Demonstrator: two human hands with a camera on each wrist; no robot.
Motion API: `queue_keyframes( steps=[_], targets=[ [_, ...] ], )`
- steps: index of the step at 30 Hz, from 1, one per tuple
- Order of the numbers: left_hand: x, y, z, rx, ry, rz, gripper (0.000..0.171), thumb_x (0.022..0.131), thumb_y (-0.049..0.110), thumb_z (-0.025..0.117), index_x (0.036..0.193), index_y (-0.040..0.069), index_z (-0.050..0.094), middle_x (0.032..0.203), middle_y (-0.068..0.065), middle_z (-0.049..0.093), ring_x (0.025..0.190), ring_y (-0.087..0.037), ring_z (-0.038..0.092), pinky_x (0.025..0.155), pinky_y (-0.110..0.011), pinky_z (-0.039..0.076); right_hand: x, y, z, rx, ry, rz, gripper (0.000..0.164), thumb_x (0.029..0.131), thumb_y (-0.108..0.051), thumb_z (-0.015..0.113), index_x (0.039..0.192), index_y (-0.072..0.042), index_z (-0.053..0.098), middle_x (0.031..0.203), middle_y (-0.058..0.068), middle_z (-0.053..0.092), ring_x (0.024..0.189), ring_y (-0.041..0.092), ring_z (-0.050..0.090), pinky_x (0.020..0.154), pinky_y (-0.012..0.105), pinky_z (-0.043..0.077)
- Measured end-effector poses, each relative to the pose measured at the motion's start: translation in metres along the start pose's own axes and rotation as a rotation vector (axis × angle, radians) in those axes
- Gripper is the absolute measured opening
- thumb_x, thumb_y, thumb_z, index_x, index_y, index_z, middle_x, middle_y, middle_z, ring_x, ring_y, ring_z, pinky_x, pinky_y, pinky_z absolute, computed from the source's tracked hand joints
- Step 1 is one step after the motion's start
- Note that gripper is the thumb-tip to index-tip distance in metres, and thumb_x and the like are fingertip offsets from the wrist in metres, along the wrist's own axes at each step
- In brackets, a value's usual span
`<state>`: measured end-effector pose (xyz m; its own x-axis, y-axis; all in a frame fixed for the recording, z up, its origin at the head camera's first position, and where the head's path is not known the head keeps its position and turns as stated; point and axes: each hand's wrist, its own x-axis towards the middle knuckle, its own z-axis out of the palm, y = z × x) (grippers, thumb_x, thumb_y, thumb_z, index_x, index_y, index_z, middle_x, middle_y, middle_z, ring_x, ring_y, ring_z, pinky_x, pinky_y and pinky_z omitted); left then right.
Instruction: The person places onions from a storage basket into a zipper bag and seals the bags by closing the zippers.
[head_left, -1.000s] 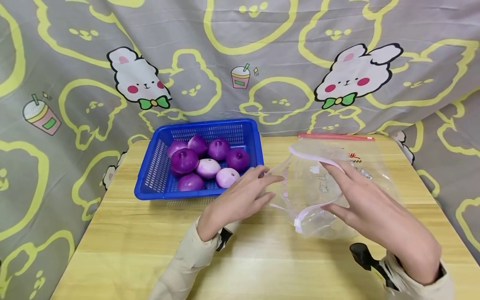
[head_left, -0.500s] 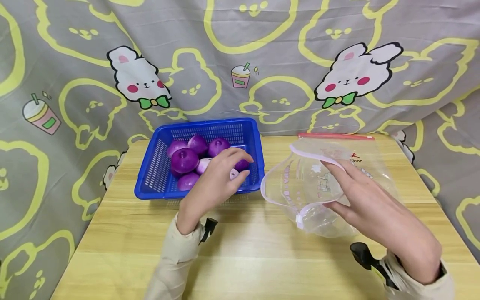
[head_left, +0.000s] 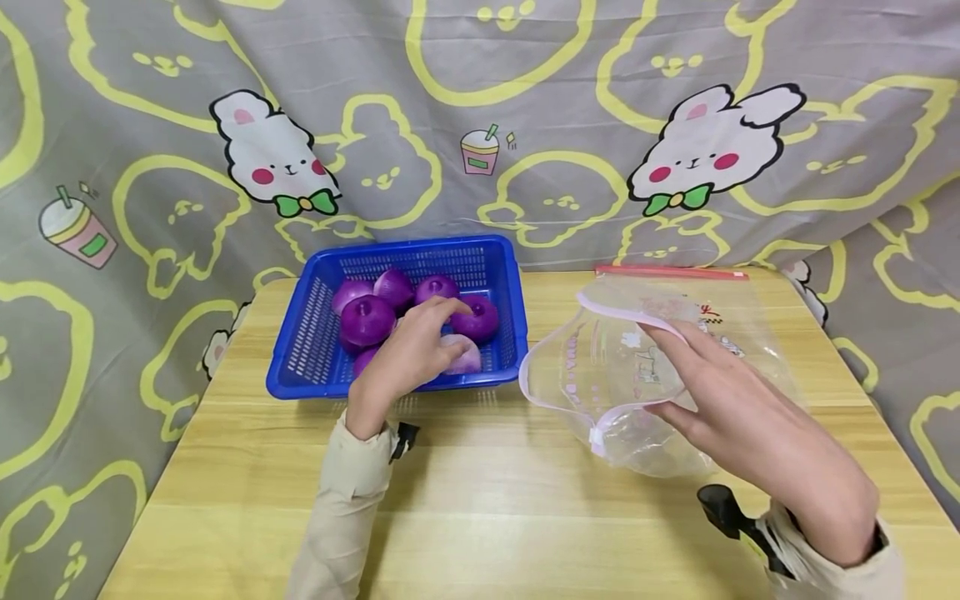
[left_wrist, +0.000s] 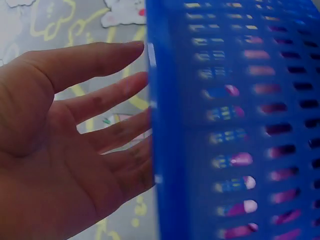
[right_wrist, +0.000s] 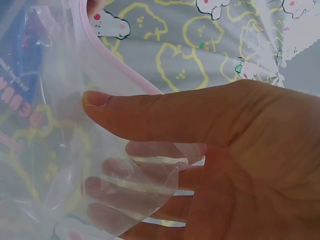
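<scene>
In the head view my left hand reaches over the front of a blue plastic basket, its thumb against a pale red onion. The left wrist view shows that hand with fingers spread, their tips hidden behind the basket wall. Several darker red onions lie around it in the basket. My right hand is at the mouth of a clear zip bag with a lilac rim, thumb and fingers spread apart. In the right wrist view, clear film covers the fingertips.
A clear bag with a red zip lies flat at the table's back right, partly under the lilac-rimmed one. The wooden table ends at a grey patterned curtain. A black wrist mount sits below the right hand.
My left hand has let go of the bag's rim and moved left into the basket, over the onions. The bag's mouth has widened toward the left. My right hand has stayed put.
</scene>
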<state>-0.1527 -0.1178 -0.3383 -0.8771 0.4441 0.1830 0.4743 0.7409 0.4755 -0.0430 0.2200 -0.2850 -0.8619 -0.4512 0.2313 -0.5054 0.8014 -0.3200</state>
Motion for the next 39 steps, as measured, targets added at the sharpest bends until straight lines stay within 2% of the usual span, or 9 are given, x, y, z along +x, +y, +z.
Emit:
queue_keyframes(
  steps=[5,12,19,29,39],
  targets=[
    [0.002,-0.011,0.005,0.032,-0.054,-0.045,0.039,0.085,0.012,0.076,0.121,0.005,0.066,0.121,-0.014,0.068,0.109,-0.030,0.062,0.090,-0.048,0.049,0.000,0.000,0.000,0.003,-0.002,0.003,0.087,0.078,-0.011,0.085,0.150,-0.010,0.037,0.145,0.017,0.046,0.127,0.037,0.049,0.098,0.059,0.042],
    [0.004,-0.022,0.014,0.001,-0.149,-0.023,0.045,0.081,0.000,0.070,0.124,-0.002,0.062,0.122,-0.019,0.066,0.115,-0.033,0.059,0.103,-0.043,0.043,0.000,-0.002,-0.001,0.014,-0.034,0.027,0.087,0.079,-0.012,0.084,0.151,-0.010,0.035,0.143,0.017,0.046,0.125,0.037,0.050,0.098,0.059,0.043],
    [0.004,-0.027,0.018,0.012,-0.222,-0.053,0.046,0.082,0.004,0.076,0.126,-0.001,0.062,0.122,-0.019,0.064,0.115,-0.034,0.058,0.105,-0.045,0.042,0.001,-0.002,0.000,0.003,-0.019,0.002,0.088,0.078,-0.011,0.085,0.151,-0.010,0.036,0.141,0.016,0.048,0.119,0.036,0.054,0.094,0.057,0.047],
    [0.003,-0.027,0.019,0.089,-0.237,-0.055,0.054,0.079,0.017,0.083,0.126,0.000,0.064,0.119,-0.015,0.069,0.108,-0.034,0.062,0.102,-0.046,0.043,0.001,-0.001,0.001,0.006,-0.039,0.016,0.088,0.079,-0.011,0.084,0.152,-0.009,0.034,0.146,0.017,0.045,0.125,0.038,0.051,0.097,0.059,0.044],
    [0.003,-0.025,0.017,0.025,-0.218,-0.014,0.050,0.078,0.014,0.084,0.121,0.002,0.064,0.116,-0.013,0.066,0.109,-0.028,0.059,0.100,-0.042,0.045,0.006,0.006,0.003,0.019,-0.102,0.081,0.085,0.082,-0.016,0.082,0.151,-0.004,0.034,0.146,0.023,0.043,0.128,0.043,0.047,0.100,0.062,0.040]
  ],
)
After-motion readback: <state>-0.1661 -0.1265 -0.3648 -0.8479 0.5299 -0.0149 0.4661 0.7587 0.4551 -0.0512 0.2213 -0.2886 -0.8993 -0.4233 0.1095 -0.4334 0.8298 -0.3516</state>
